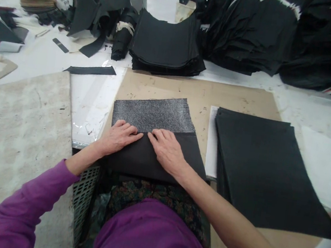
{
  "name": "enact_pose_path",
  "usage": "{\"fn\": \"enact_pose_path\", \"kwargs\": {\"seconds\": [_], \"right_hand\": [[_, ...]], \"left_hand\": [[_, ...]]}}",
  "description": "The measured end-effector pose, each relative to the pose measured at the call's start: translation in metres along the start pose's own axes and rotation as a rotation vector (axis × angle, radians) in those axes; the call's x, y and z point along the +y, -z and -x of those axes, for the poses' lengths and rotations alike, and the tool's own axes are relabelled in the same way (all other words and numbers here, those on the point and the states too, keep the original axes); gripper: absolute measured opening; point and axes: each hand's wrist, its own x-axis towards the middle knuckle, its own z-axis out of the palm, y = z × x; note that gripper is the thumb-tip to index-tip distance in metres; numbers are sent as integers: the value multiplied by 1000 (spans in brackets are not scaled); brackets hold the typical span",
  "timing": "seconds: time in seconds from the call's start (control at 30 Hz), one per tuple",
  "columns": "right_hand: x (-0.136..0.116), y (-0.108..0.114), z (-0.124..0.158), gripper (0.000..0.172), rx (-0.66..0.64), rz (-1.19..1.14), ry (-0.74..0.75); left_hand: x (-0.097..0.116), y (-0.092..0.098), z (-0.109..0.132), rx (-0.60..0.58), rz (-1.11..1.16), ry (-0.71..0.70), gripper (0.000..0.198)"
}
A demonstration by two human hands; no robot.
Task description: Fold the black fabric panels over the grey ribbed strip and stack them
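A black sheet (186, 153) of leather-like material lies in front of me. Along its far side runs a grey speckled band (154, 112) with a woven look; whether this is the sheet's backing or a separate piece I cannot tell. At the straight edge between the two, my left hand (119, 137) presses with curled fingers, its thumb pointing inward. My right hand (166, 148) grips the same edge just to the right, fingers bent and thumb close to the left thumb. Both hands hide parts of that edge.
A stack of black sheets (260, 165) lies on the right, with more black cut pieces (167, 43) at the back. Tan board (238, 99) is under the work. A stained pale board (18, 133) stands left. A black strip (91, 70) and a dark roll (123, 39) lie beyond.
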Motion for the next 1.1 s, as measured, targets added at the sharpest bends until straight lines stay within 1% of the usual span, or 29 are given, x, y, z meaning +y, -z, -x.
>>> {"fn": "enact_pose_path", "kwargs": {"seconds": [0.1,0.2,0.27,0.37,0.5,0.6,0.77,0.87,0.93,1.0,1.1], "right_hand": [[-16,-14,-6,38,-3,-29,13],[-19,-21,-5,41,-8,-47,-3],[-17,-20,-5,43,-15,-57,-4],[-15,-15,-7,47,-35,-49,-6],[-18,-9,-13,51,-55,-25,9],[-18,-7,-15,50,-68,-11,24],[-17,-4,-21,43,-69,-15,30],[-26,-6,-29,37,-36,-54,40],[-35,-11,-35,37,-18,-90,65],[-45,-17,-39,39,-15,-114,93],[-52,-25,-40,39,-14,-121,106]], "left_hand": [[-4,-2,3,-1,16,14,39],[-13,-7,14,-2,66,27,38],[-20,-10,25,9,119,59,37],[-27,-15,43,71,212,125,33],[-26,-17,57,124,245,165,30],[-23,-13,59,94,166,141,32],[-20,2,55,23,52,68,37],[-19,6,54,-4,41,46,38],[-20,5,56,-16,58,57,38],[-21,0,60,16,127,109,35],[-25,-6,70,128,310,214,30]]}}
